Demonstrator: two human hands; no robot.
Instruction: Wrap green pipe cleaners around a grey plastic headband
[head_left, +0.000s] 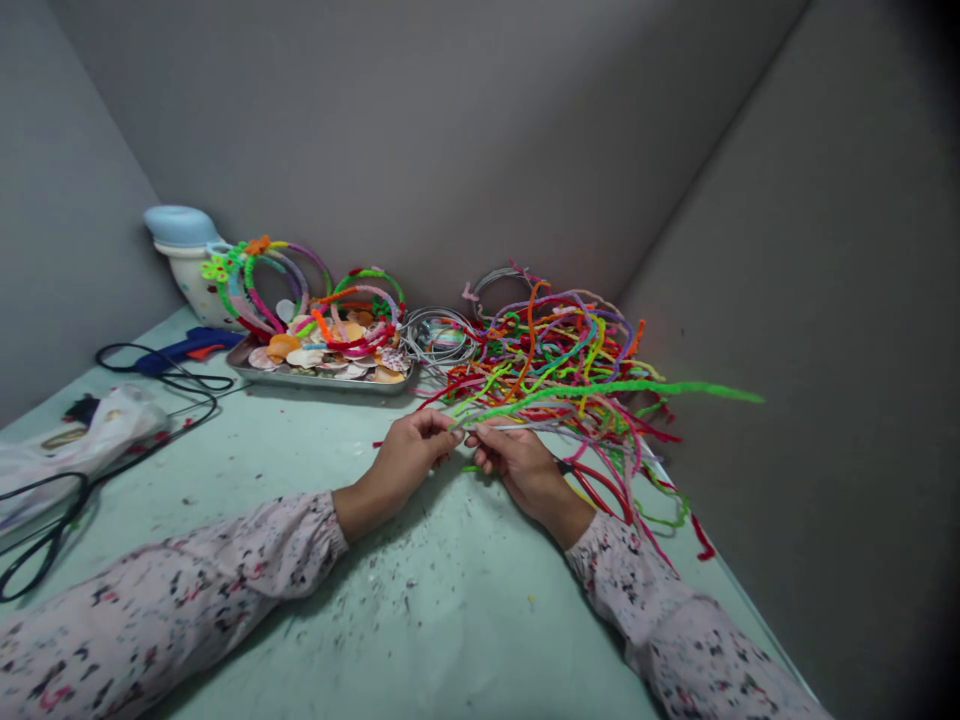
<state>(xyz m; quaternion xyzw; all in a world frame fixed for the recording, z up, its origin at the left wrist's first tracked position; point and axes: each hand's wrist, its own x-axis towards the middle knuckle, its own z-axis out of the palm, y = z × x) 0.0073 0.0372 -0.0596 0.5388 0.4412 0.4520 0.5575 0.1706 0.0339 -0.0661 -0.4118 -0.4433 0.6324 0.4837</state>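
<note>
My left hand (412,455) and my right hand (521,465) are nearly touching above the middle of the table. The fingers of both are pinched on the near end of a bright green pipe cleaner (645,388), which stretches away to the right over a heap of others. A thin grey strand, perhaps wire, lies along it at the fingertips; its exact hold is too small to tell. Just behind my hands spreads the heap of coloured pipe cleaners (555,345). Red-handled scissors (600,490) lie partly hidden beside my right wrist.
A metal tray (322,382) of shells and wrapped hoops stands at the back left, near a coil of grey wire (439,338). Further left are a white container with a blue lid (181,228), a blue tool (184,350), black cable (86,485) and a plastic bag (112,430).
</note>
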